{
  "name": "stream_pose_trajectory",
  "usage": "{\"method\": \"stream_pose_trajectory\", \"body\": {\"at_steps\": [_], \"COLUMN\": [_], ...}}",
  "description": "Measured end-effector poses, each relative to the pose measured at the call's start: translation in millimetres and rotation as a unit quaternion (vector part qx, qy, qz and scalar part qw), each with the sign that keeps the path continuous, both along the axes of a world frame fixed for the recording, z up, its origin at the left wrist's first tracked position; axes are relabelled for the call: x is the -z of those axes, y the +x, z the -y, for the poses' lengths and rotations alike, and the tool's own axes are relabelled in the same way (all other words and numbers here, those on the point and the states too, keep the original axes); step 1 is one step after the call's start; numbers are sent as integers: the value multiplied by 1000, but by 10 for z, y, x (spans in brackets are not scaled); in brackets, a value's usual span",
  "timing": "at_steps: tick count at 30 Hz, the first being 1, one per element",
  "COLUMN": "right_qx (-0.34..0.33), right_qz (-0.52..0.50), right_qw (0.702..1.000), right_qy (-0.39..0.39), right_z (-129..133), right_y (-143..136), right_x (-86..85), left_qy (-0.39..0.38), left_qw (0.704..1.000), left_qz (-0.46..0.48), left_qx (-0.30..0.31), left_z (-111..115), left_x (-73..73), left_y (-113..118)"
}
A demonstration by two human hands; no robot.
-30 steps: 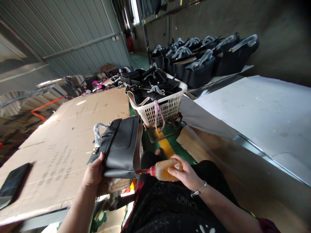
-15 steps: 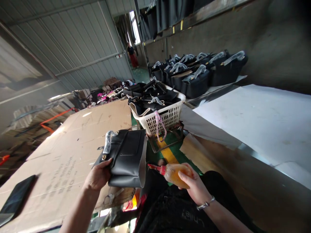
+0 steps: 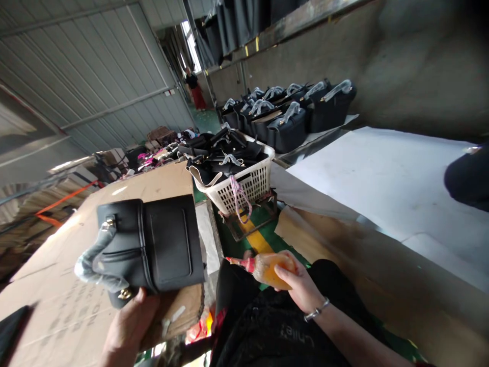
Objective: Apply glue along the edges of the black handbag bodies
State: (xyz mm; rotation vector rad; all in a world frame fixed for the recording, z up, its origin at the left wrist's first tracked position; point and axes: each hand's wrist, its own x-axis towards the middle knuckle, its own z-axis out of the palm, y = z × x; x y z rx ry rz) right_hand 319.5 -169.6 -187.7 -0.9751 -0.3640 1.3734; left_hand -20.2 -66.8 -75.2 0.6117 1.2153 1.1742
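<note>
A black handbag piece (image 3: 170, 242) with a plastic-wrapped handle (image 3: 93, 255) and gold-coloured fittings is tilted up over the cardboard-covered table on the left. My left hand (image 3: 133, 313) grips its lower edge; some of the fingers are hidden behind it. In my right hand (image 3: 296, 280) is a squeeze bottle (image 3: 269, 270) of orange-yellow liquid, its red nozzle pointing left toward the bag across a small gap. The fingers are wrapped round the bottle's body.
Ahead stands a white plastic basket (image 3: 244, 186) heaped with black bag parts, on a metal stand. Finished-looking black bags (image 3: 288, 127) line the wall behind it. White sheeting (image 3: 367, 168) covers the right-hand table, and a dark object (image 3: 469, 176) is at its edge. A person (image 3: 194, 89) stands far off.
My left hand has turned the bag so its front panel faces me and moved it left. The bottle stays nearly where it was. The view has swung right; a dark object appears at the right.
</note>
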Motion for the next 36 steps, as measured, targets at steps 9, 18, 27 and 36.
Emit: {"method": "stream_pose_trajectory", "body": {"at_steps": [9, 18, 27, 36], "right_qx": [-55, -69, -85, -128], "right_qz": [176, 301, 300, 307], "right_qw": [982, 949, 944, 930], "right_qy": [46, 69, 107, 158], "right_z": [-199, -287, -228, 60], "right_y": [31, 2, -89, -207], "right_x": [-87, -36, 43, 92], "left_qy": [-46, -55, -74, -30], "left_qw": [996, 989, 992, 997], "left_qz": [61, 131, 88, 56], "left_qx": [45, 28, -45, -33], "left_z": [379, 219, 280, 268], "left_x": [108, 335, 170, 350], "left_y": [-396, -672, -327, -486]}}
